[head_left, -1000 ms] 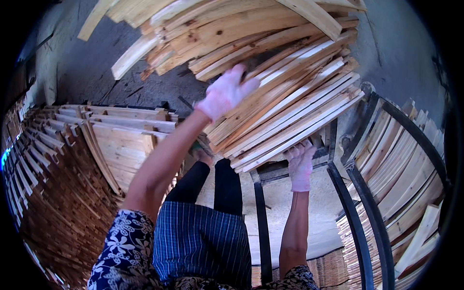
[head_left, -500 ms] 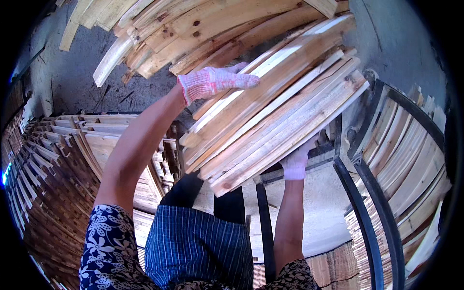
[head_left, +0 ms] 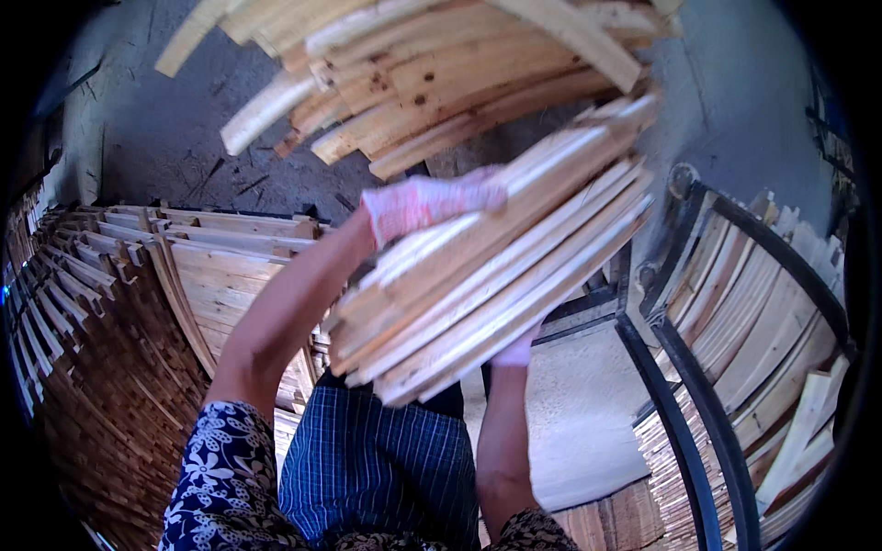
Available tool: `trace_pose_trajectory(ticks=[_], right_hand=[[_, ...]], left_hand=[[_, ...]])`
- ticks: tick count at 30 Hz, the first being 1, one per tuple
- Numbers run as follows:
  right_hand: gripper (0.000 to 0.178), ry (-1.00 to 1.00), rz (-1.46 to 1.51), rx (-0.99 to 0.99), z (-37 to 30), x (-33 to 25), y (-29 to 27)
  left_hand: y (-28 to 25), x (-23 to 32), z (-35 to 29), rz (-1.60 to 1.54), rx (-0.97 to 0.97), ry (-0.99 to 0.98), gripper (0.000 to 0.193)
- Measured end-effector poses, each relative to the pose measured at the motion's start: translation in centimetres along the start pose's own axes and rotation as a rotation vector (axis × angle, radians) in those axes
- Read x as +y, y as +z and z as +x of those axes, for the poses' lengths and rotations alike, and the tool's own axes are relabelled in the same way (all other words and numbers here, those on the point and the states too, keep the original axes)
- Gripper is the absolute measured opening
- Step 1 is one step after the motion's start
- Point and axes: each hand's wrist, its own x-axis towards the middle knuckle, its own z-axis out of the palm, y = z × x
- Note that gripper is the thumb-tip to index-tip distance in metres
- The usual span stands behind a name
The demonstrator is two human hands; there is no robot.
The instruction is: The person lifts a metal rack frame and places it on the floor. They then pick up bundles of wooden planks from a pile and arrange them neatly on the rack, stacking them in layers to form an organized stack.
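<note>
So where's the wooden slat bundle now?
In the head view, the wooden slat bundle is central, between the left grip on its upper side and the right grip at its lower edge, its lower end overlapping the blue striped apron.

Your right hand (head_left: 516, 353) is mostly hidden beneath the blurred bundle of boards (head_left: 496, 266), beyond which the view's top edge cuts off the plank pile (head_left: 432, 78).

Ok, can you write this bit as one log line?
left hand: on wooden slat bundle | right hand: mostly hidden beneath bundle | board pile: beyond bundle
</note>
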Motion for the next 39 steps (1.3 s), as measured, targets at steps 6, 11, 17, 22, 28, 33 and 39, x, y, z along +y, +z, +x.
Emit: trace_pose_trajectory(ticks=[6, 11, 17, 22, 28, 33, 39], right_hand=[[0.093, 0.073, 0.039, 0.085, -15.8, 2.7, -0.4], [0.088, 0.096, 0.057, 0.099, -22.2, 1.8, 0.9], [0.087, 0.053, -0.345, -0.234, -26.2, -3.0, 11.2], [0.08, -0.17, -0.667, -0.569, -30.7, -6.9, 27.0], [0.073, -0.357, -0.863, -0.936, -41.9, -5.7, 41.7], [0.067, -0.44, -1.01, -1.357, -56.1, 1.6, 51.5], [0.064, 0.15, -1.177, -1.998, -84.9, 16.0, 63.7]], left_hand=[[6.0, -1.8, -9.4, -0.089, -0.086, -0.127, 0.124], [9.9, -0.3, -18.4, -0.373, -0.068, -0.095, 0.115], [11.8, 3.2, -31.0, 0.025, 0.213, 0.144, 0.114], [15.5, 8.5, -43.2, 0.1, 0.375, 0.519, 0.125], [21.2, 11.1, -59.6, 0.006, 0.613, 0.965, 0.124], [29.3, 8.6, -76.6, -0.082, 1.025, 1.387, 0.118], [33.2, 4.9, -90.8, -0.349, 1.412, 1.871, 0.115]])
